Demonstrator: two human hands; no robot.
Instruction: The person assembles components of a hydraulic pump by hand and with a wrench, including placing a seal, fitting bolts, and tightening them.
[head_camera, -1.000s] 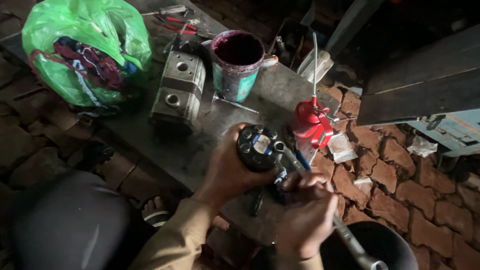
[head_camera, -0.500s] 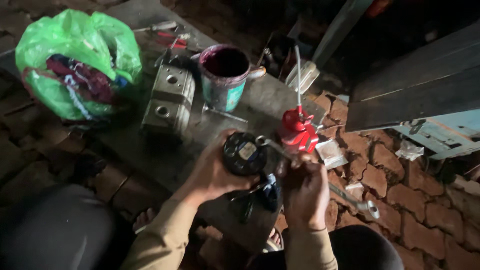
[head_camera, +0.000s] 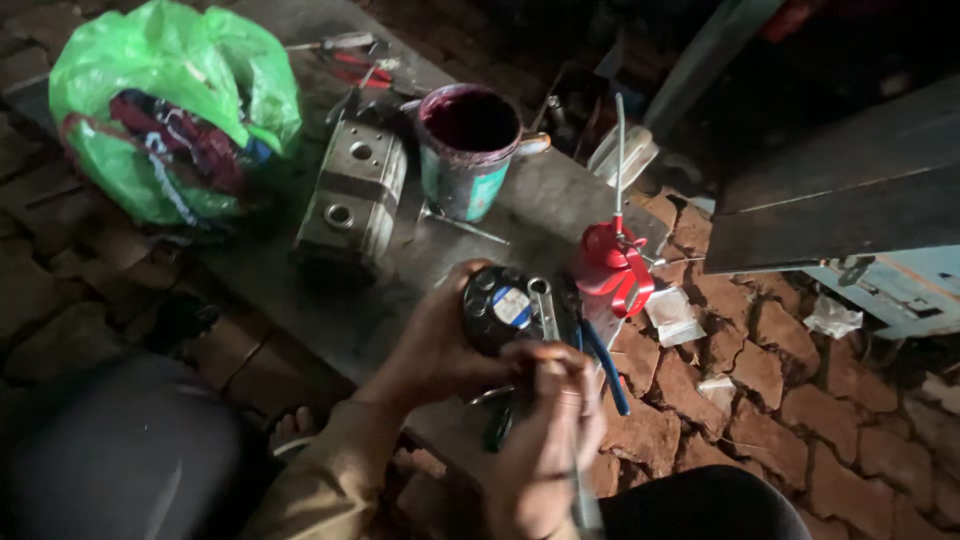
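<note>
My left hand grips a round black metal part with bolt holes and a small blue-and-white sticker on its face. It rests at the near edge of a grey slab. My right hand is closed around the shaft of a metal spanner whose ring end lies on the black part. A blue-handled tool pokes out to the right of the part. My right fingers touch the part's lower edge.
On the slab stand a grey metal pump block, a stained purple tin mug, a red oil can with a long spout, and a green plastic bag. Pliers lie at the back. Brick floor lies to the right.
The spanner has swung from pointing down-right toward my body; my right hand shifted along it, closer to the black part. The left hand keeps its hold.
</note>
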